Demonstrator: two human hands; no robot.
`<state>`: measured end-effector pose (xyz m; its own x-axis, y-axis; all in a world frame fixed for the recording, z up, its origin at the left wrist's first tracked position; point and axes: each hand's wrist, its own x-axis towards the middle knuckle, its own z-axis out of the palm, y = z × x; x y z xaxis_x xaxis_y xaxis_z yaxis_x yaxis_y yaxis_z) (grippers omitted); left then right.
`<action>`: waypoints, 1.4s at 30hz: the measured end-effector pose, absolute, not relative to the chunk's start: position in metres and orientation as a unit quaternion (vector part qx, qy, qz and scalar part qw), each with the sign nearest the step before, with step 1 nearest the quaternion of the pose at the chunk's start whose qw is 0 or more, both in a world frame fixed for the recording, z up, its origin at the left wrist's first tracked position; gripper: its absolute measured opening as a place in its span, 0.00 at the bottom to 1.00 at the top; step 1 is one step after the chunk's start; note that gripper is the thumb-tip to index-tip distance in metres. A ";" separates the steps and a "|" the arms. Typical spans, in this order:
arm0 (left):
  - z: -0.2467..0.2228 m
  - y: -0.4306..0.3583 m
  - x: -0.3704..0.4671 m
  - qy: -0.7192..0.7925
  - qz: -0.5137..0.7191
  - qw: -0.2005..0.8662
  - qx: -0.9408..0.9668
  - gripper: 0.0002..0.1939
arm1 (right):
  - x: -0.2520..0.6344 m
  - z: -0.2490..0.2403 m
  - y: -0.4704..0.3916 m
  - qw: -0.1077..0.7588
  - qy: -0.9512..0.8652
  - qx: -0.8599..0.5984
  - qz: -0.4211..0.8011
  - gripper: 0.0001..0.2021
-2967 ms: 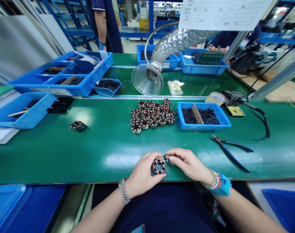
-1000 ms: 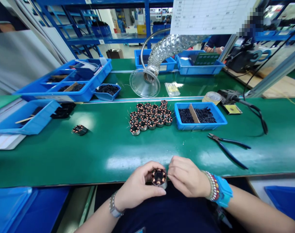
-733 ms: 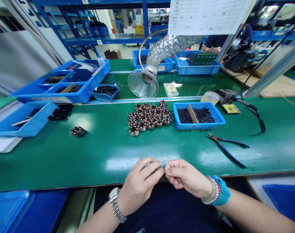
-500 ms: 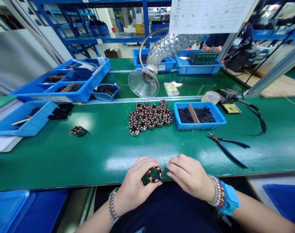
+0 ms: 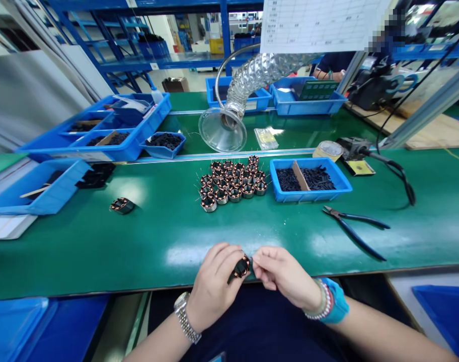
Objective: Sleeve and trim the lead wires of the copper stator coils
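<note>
My left hand [image 5: 217, 274] grips a stator [image 5: 241, 267] with copper windings and a dark core, near the table's front edge. The stator's ring is tilted, and my fingers cover its left side. Close against its right side, my right hand [image 5: 280, 271] is closed in a pinch; what lies between those fingertips is too small to make out. Beyond my hands stands a cluster of several similar stators [image 5: 234, 194], thin wire ends sticking up. One more stator [image 5: 122, 205] lies apart on the left of the green table [image 5: 169, 231].
Right of the cluster sits a divided blue bin [image 5: 311, 196] of small black pieces. Cutting pliers [image 5: 352, 229] lie in front of it. A clear funnel hood [image 5: 222, 133] hangs from a foil duct behind. Blue trays [image 5: 135, 146] stand left; a tape roll [image 5: 328, 149] lies right.
My right hand has turned and come in against the stator's right side, its fingers now pinched. My left hand has tilted the stator, so its open centre shows less.
</note>
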<state>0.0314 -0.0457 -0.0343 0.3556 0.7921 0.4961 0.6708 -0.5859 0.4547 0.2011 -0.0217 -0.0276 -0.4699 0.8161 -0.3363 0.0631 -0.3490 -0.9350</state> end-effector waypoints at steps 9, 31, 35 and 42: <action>-0.037 -0.034 0.031 0.536 0.344 0.190 0.747 0.19 | 0.207 -0.037 -0.023 0.364 -0.773 -0.362 0.372 0.14; -0.019 -0.030 -0.004 0.537 0.239 0.374 0.717 0.21 | 0.214 -0.038 -0.004 0.254 -0.866 -0.349 0.253 0.29; -0.018 -0.028 0.001 0.562 0.239 0.350 0.711 0.10 | 0.193 -0.040 0.000 0.248 -0.872 -0.309 0.287 0.26; -0.010 -0.022 -0.002 0.530 0.244 0.209 0.785 0.09 | 0.188 -0.041 -0.003 0.241 -0.865 -0.351 0.265 0.19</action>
